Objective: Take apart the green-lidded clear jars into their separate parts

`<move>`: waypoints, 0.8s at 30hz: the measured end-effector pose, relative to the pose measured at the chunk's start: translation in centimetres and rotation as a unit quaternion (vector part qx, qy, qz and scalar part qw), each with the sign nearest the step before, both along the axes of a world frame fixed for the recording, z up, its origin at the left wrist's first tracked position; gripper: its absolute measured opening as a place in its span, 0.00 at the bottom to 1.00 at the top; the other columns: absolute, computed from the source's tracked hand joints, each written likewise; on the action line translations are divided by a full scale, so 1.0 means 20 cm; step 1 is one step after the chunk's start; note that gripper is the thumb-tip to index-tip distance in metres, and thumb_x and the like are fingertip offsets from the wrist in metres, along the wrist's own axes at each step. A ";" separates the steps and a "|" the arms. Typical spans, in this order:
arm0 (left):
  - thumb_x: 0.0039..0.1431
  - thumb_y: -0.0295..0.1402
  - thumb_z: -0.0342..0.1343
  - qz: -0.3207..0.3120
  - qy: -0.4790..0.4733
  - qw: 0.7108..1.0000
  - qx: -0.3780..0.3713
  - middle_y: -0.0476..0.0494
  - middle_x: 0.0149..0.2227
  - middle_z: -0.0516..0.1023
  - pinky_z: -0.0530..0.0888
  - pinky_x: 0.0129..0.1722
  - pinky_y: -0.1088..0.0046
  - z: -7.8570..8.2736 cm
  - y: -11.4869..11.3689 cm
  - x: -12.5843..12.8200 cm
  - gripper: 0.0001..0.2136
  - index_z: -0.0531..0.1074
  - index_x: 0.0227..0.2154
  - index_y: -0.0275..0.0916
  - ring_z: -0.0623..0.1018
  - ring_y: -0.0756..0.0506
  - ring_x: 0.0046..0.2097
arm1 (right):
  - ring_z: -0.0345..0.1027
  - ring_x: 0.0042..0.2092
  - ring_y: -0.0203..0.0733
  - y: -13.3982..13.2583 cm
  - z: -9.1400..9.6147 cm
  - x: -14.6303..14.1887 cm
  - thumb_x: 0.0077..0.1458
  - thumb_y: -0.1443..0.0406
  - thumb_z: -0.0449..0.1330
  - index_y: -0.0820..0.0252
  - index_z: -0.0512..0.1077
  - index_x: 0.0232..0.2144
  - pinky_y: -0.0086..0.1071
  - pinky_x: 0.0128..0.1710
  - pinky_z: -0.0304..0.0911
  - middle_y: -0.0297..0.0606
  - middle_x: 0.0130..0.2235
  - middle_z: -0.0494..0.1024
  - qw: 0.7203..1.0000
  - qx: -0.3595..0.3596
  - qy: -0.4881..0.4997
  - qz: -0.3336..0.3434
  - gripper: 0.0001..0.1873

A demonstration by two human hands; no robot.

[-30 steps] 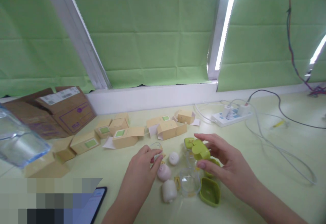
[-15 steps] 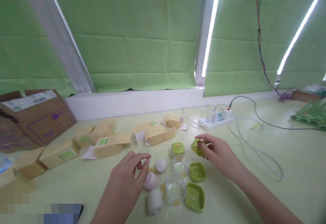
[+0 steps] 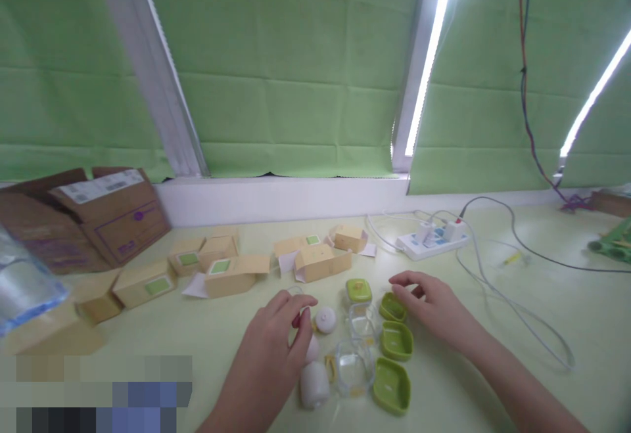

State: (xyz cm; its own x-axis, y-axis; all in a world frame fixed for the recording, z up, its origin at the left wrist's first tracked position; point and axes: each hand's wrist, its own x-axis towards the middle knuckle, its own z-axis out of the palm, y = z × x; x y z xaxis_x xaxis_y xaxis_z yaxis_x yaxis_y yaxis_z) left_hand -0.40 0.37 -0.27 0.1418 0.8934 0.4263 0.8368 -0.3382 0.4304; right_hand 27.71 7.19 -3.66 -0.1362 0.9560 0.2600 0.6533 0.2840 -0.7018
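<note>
My right hand (image 3: 426, 305) is beside a small green lid (image 3: 393, 308) lying hollow side up on the table. Its fingers are apart, with the thumb at the lid's edge. Two larger green lids, a middle one (image 3: 397, 341) and a big one (image 3: 392, 387), lie in a row below it. Left of them are clear square containers, a small one (image 3: 363, 321) and a larger one (image 3: 353, 367). A green-lidded container (image 3: 358, 292) stands at the back. My left hand (image 3: 283, 338), fingers curled but parted, hovers by a round white piece (image 3: 326, 320) and a white cylindrical piece (image 3: 314, 386).
Several tan cartons (image 3: 323, 262) stand behind and to the left. A large brown cardboard box (image 3: 131, 219) is at the back left, near a clear plastic bag (image 3: 27, 282). A white power strip (image 3: 431, 244) and its cables spread over the back right.
My right hand has set the small green lid down above the other two and loosened its fingers. The view has shifted, so things sit farther right. My left hand stays near the white pieces.
</note>
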 end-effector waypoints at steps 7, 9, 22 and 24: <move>0.66 0.27 0.46 -0.019 -0.005 1.000 -0.004 0.42 0.37 0.78 0.73 0.41 0.62 0.01 -0.02 0.02 0.13 0.76 0.42 0.41 0.78 0.41 0.38 | 0.73 0.37 0.44 -0.03 0.12 -0.17 0.61 0.59 0.56 0.55 0.77 0.38 0.37 0.35 0.68 0.39 0.38 0.79 0.995 0.059 -0.038 0.074 0.11; 0.66 0.26 0.46 -0.024 -0.007 1.000 -0.005 0.42 0.38 0.78 0.73 0.41 0.62 0.01 -0.03 0.03 0.13 0.75 0.43 0.41 0.78 0.41 0.39 | 0.72 0.37 0.45 -0.01 0.12 -0.23 0.60 0.59 0.59 0.55 0.77 0.37 0.37 0.36 0.67 0.38 0.38 0.78 0.993 0.065 -0.046 0.087 0.09; 0.67 0.31 0.48 -0.040 -0.060 0.997 0.010 0.39 0.45 0.75 0.74 0.48 0.56 0.03 -0.05 0.03 0.15 0.65 0.55 0.42 0.77 0.40 0.46 | 0.68 0.35 0.42 -0.03 0.22 -0.30 0.63 0.59 0.57 0.58 0.71 0.35 0.34 0.36 0.65 0.37 0.34 0.74 0.981 0.093 0.129 0.113 0.09; 0.66 0.35 0.52 -0.060 -0.089 0.994 0.005 0.39 0.52 0.74 0.74 0.50 0.57 0.02 -0.06 0.05 0.21 0.59 0.60 0.45 0.76 0.40 0.50 | 0.69 0.33 0.40 -0.10 0.23 -0.32 0.65 0.56 0.56 0.58 0.69 0.36 0.32 0.33 0.66 0.36 0.33 0.74 0.974 0.073 0.176 0.123 0.11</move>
